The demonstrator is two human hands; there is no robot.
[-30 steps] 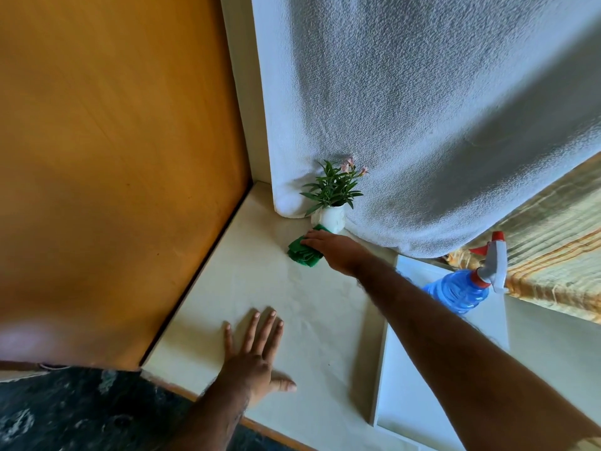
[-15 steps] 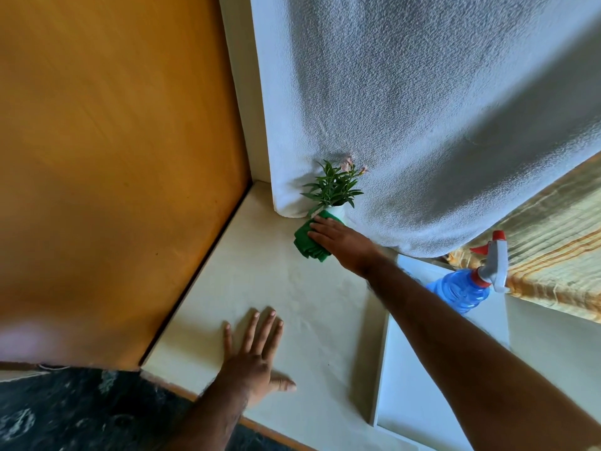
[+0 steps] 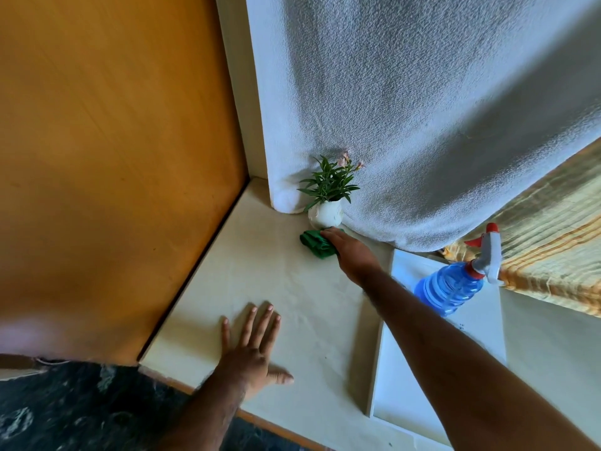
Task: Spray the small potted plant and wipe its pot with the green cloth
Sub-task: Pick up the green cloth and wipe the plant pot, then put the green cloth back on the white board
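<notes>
A small green plant (image 3: 330, 183) with pale pink buds stands in a white pot (image 3: 325, 214) at the back of the cream table, against a hanging white towel. My right hand (image 3: 351, 252) reaches to the foot of the pot and holds the bunched green cloth (image 3: 314, 244) down on the table just in front of it, fingertips close to the pot's base. My left hand (image 3: 252, 353) lies flat on the table near the front edge, fingers spread, holding nothing. A blue spray bottle (image 3: 452, 288) with a white and red trigger rests on a white tray at the right.
The white tray (image 3: 419, 405) takes up the table's right part. An orange wooden panel (image 3: 113, 157) walls the left side. The white towel (image 3: 422, 125) hangs behind the plant, a striped yellow fabric (image 3: 553, 255) beyond the bottle. Dark floor (image 3: 81, 411) shows below the table's front edge.
Half a second ago my right hand pressed the cloth against the pot's front; now hand and cloth have dropped to the table below the pot. The left hand has stayed put.
</notes>
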